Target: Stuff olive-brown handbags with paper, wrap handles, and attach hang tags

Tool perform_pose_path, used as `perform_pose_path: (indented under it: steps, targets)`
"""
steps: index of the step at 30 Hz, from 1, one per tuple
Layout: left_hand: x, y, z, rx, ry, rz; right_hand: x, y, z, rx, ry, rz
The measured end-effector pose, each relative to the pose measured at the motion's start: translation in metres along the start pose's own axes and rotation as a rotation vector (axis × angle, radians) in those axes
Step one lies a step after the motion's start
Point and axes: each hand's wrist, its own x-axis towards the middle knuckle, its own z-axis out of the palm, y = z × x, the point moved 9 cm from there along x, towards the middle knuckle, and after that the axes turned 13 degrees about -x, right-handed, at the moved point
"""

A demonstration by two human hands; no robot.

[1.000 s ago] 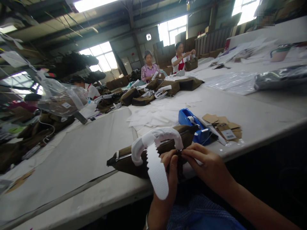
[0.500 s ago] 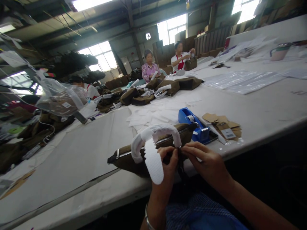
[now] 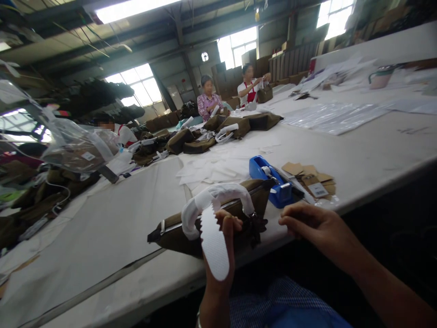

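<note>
A dark olive zipped bag (image 3: 180, 237) rests at the table's front edge, its handle (image 3: 196, 205) wrapped in white. From that wrapping a white strip with a toothed edge (image 3: 215, 246) hangs forward. My left hand (image 3: 232, 225) is against the bag's front beneath the handle, partly behind the strip. Its fingers are loosely bent, with nothing visible between them. A dark hanging ornament (image 3: 257, 225) dangles at the handle's right base. My right hand (image 3: 312, 221) is apart from the bag, right of it, fingers extended and thumb below, holding nothing visible.
Beyond the bag stands a blue tape dispenser (image 3: 273, 180), with brown card tags (image 3: 312, 180) to its right. White sheets (image 3: 211, 171) and a heap of olive bags (image 3: 201, 136) lie farther back. Co-workers (image 3: 209, 100) are behind. Clear plastic (image 3: 334, 116) covers the right side.
Both hands have let go of the ornament at the handle's right base. My right hand has moved right, away from the bag; my left hand has shifted left. The camera view has moved slightly.
</note>
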Motion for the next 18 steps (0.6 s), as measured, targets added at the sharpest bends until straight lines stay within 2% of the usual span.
perform_pose_path:
  steps: [3, 6, 8, 11, 14, 18]
  targets:
    - [-0.005, 0.006, 0.010, 0.086, -0.023, 0.047, -0.001, 0.006, 0.014, 0.386, -0.051, 0.105]
    - [-0.008, 0.007, 0.021, 0.137, -0.101, 0.058, -0.001, 0.013, 0.025, 0.567, -0.033, 0.172]
    - [-0.009, 0.008, 0.028, 0.160, -0.175, 0.081, 0.000, 0.017, 0.028, 0.580, -0.003, 0.184]
    - [-0.009, 0.006, 0.035, 0.169, -0.246, 0.084, 0.000, 0.013, 0.028, 0.494, 0.028, 0.117]
    - [-0.009, 0.003, 0.039, 0.152, -0.273, 0.052, 0.000, 0.005, 0.031, 0.411, -0.005, 0.040]
    - [-0.009, -0.002, 0.041, 0.177, -0.260, 0.001, -0.002, 0.002, 0.034, 0.350, -0.016, 0.021]
